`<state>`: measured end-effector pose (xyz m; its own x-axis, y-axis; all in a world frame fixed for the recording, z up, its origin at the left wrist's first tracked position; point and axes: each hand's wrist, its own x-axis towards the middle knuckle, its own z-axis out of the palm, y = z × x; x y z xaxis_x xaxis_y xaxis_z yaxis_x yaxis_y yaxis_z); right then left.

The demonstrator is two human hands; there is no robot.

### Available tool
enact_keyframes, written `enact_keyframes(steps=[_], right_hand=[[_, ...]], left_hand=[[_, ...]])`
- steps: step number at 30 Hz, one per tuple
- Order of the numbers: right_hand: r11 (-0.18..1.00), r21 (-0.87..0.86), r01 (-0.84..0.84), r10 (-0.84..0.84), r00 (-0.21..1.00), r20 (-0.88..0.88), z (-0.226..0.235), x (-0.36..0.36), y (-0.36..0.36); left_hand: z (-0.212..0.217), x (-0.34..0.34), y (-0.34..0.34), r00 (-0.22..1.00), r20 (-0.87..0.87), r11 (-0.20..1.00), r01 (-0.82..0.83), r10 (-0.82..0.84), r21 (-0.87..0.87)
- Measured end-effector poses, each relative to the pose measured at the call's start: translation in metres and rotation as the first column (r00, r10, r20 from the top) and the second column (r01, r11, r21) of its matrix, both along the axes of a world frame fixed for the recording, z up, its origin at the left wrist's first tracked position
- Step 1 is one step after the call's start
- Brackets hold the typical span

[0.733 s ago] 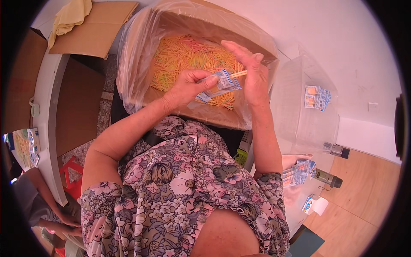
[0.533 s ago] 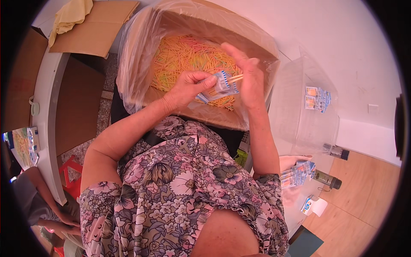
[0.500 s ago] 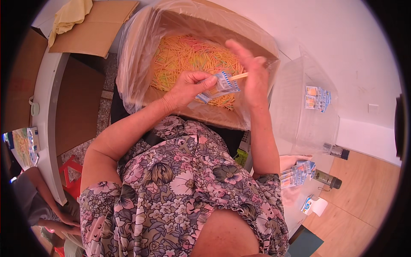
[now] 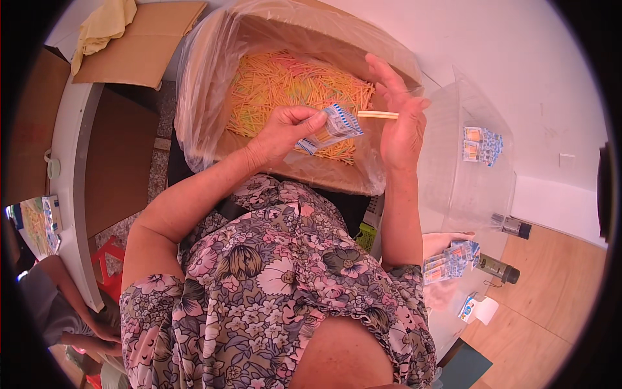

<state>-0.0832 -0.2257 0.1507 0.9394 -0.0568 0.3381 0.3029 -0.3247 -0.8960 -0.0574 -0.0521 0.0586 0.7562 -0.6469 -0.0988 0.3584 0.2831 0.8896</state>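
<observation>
- Fingers (image 4: 304, 120) of the left hand (image 4: 283, 134) pinch a small blue-and-white printed plastic packet (image 4: 332, 128), mouth end pointing right.
- Right hand (image 4: 400, 120) grips a thin pale yellow stick (image 4: 378, 115) between thumb and fingertips, other fingers spread upward.
- Stick's long axis lies level, left tip just beside the packet's open end, nearly touching.
- Both hands hover over the plastic-lined cardboard box (image 4: 214, 78) of orange and yellow sticks (image 4: 278, 84).

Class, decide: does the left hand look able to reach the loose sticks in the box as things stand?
Probably yes: the left hand hovers right over the sticks in the open box, but it already holds a packet.
</observation>
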Motion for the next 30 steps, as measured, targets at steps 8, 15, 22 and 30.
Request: enact_keyframes(steps=[8, 15, 22, 30], right_hand=[[0.991, -0.03, -0.133, 0.134, 0.991, 0.015, -0.015, 0.003, 0.009], [0.952, -0.201, -0.231, 0.226, 0.973, -0.049, -0.031, -0.001, 0.014], [0.836, -0.549, 0.001, 0.01, 1.0, 0.016, -0.029, -0.04, 0.006], [0.88, -0.412, 0.238, -0.281, 0.959, -0.045, -0.014, -0.15, -0.028]], left_hand=[[-0.003, 0.001, 0.001, 0.998, 0.037, 0.999, 0.05, -0.049, -0.005], [-0.005, -0.002, 0.005, 0.999, 0.0, 0.998, 0.053, -0.053, -0.042], [-0.012, -0.003, -0.016, 1.0, -0.007, 0.996, 0.03, -0.029, 0.086], [0.008, 0.007, -0.021, 0.986, 0.017, 0.972, 0.159, -0.164, 0.171]])
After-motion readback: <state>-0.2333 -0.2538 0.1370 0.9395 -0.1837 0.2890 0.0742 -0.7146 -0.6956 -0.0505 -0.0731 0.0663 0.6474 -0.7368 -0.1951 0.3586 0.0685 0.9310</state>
